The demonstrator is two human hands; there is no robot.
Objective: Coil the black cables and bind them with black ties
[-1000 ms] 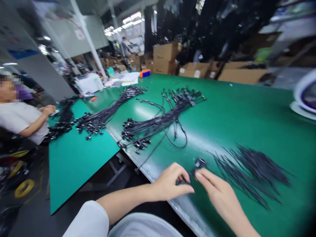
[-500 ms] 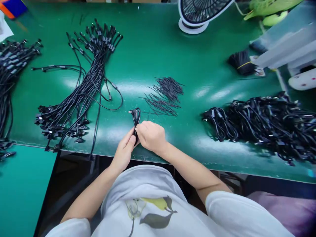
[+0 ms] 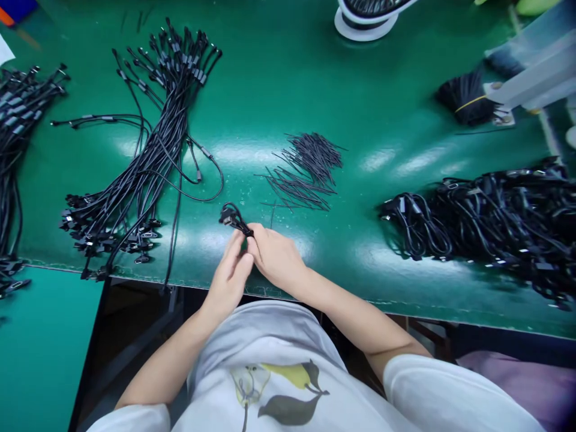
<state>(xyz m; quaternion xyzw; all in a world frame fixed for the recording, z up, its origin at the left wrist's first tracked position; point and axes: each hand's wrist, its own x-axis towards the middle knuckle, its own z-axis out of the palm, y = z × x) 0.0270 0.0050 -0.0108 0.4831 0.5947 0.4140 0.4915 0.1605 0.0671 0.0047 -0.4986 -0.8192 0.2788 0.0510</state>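
Observation:
A folded black USB cable [image 3: 234, 218] is held between my two hands, its looped end and metal plug sticking out to the upper left. My right hand [image 3: 279, 257] pinches it at the middle, where the strands are drawn tight. From the other side my left hand [image 3: 228, 273] is closed against it, fingertips partly hidden behind the cable. Just beyond lies a loose pile of short black twist ties [image 3: 310, 165]. To the left, a large bunch of unfolded black cables [image 3: 157, 144] spreads over the green table [image 3: 270, 78].
Folded cables [image 3: 486, 222] are heaped at the right. Behind them lies a bundle of black ties [image 3: 466, 99] with a yellow band. A white fan base [image 3: 365, 27] stands at the back. More cables [image 3: 18, 120] lie at the far left. The table's front edge runs by my body.
The cable has turned from upright to leaning left, its looped end swinging toward the left. My right hand has rolled over. The view has shifted slightly.

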